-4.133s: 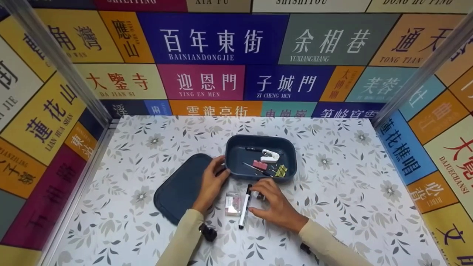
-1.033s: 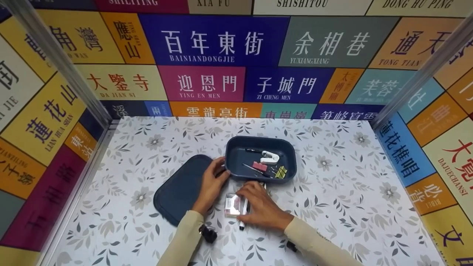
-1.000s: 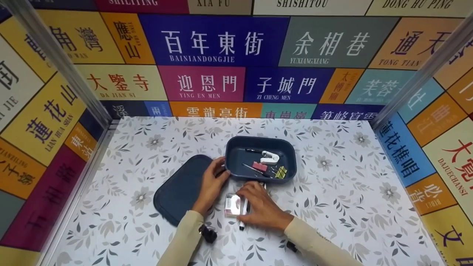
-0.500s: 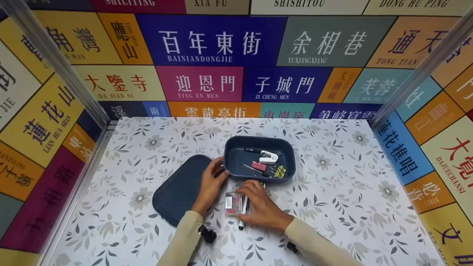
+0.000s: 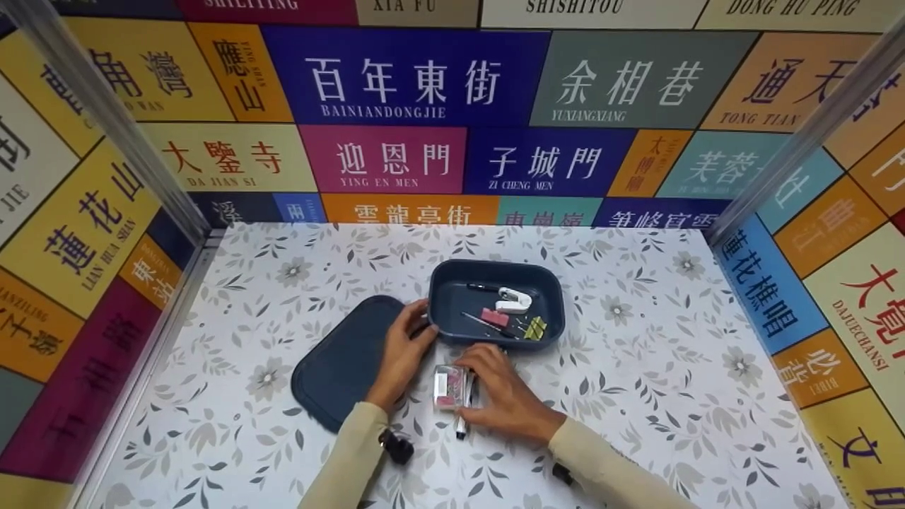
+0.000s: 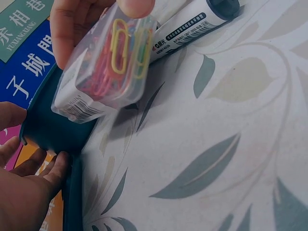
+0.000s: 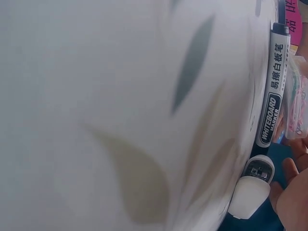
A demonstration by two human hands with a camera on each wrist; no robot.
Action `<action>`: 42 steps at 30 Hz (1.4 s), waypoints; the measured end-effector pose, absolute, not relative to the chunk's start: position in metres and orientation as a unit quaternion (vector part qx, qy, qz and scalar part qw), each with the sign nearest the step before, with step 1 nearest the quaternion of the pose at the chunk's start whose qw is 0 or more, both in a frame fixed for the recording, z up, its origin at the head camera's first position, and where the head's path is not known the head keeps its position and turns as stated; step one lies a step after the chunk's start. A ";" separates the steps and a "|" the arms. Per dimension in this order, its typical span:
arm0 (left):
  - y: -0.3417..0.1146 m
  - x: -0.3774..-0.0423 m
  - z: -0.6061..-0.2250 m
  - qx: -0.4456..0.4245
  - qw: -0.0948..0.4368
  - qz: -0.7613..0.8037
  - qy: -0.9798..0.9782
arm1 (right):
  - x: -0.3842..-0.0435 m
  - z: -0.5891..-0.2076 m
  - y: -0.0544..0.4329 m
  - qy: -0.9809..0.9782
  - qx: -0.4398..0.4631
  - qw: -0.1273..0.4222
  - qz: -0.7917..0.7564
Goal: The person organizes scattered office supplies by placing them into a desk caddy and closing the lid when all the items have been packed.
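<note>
My right hand pinches a clear plastic box of coloured paper clips between thumb and fingers. Close up in the left wrist view, this paper clip box is tilted and raised off the table. A whiteboard marker lies on the table beside it, partly covered by the right hand in the head view. My left hand touches the left end of a dark blue open container with its fingertips. Inside the container are a white U-shaped item, a pink block, yellow binder clips and thin dark pens.
The container's dark blue lid lies flat to the left, partly under the left forearm. A small white object with a metal part sits at the marker's end, near the container. Printed panels enclose the table's back and sides.
Over the last seconds the right hand has moved left from beside the marker to the paper clip box. The clip box has now shifted slightly right and up. The left hand stays at the container.
</note>
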State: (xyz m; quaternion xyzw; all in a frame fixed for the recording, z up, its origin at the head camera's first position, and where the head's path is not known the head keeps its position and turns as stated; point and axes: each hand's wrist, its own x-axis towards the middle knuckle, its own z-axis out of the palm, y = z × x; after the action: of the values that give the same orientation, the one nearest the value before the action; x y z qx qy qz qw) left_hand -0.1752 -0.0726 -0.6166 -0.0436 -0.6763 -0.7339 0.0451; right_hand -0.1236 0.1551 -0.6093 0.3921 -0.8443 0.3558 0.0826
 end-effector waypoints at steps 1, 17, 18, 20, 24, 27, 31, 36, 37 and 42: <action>-0.073 -0.175 -0.617 -0.043 0.045 -0.734 -0.677 | -0.124 -0.609 0.155 -0.844 0.393 0.086 0.355; -0.073 -0.173 -0.615 -0.045 0.037 -0.731 -0.680 | -0.124 -0.607 0.162 -0.838 0.394 0.118 0.360; -0.073 -0.173 -0.615 -0.044 0.038 -0.731 -0.680 | -0.124 -0.606 0.162 -0.840 0.390 0.113 0.361; -0.073 -0.174 -0.615 -0.043 0.040 -0.731 -0.680 | -0.124 -0.606 0.164 -0.840 0.387 0.113 0.362; -0.073 -0.174 -0.616 -0.043 0.042 -0.733 -0.677 | -0.125 -0.605 0.166 -0.836 0.391 0.130 0.363; -0.072 -0.175 -0.617 -0.043 0.043 -0.735 -0.676 | -0.125 -0.605 0.168 -0.834 0.392 0.137 0.362; -0.072 -0.176 -0.617 -0.042 0.046 -0.734 -0.676 | -0.124 -0.603 0.171 -0.839 0.382 0.123 0.368; -0.072 -0.175 -0.615 -0.039 0.047 -0.736 -0.674 | -0.124 -0.599 0.174 -0.846 0.370 0.106 0.369; -0.072 -0.175 -0.615 -0.038 0.047 -0.736 -0.674 | -0.124 -0.598 0.174 -0.847 0.369 0.106 0.368; -0.073 -0.173 -0.615 -0.030 0.035 -0.733 -0.678 | -0.127 -0.595 0.176 -0.847 0.366 0.106 0.370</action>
State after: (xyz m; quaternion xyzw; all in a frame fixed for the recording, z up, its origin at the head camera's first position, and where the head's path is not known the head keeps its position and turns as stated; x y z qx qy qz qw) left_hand -0.1734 -0.0731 -0.6148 -0.0304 -0.6782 -0.7335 0.0346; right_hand -0.1265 0.1757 -0.5952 0.3662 -0.8474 0.3696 0.1058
